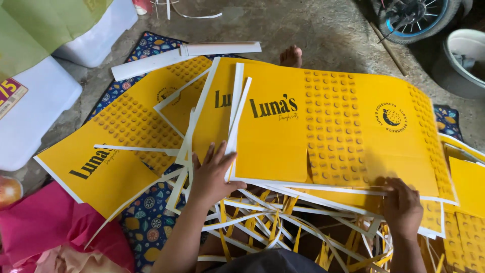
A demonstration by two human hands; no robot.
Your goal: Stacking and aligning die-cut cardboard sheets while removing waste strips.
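Yellow printed card sheet [323, 136], top of stack: left hand [212, 174] spread flat steadying its edge, right hand [401, 205] pinching the near corner, white offcut strips [262, 222] heaped beneath

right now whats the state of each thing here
top yellow sheet: flat on the stack, both hands on it
left hand: flat, fingers spread
right hand: gripping the near edge
left yellow sheet: lying askew
offcut strips: tangled heap

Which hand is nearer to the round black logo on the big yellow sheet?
Right. The right hand grips the sheet's near edge, below the round black logo. The left hand lies far to the logo's left, at the other end of the big yellow sheet.
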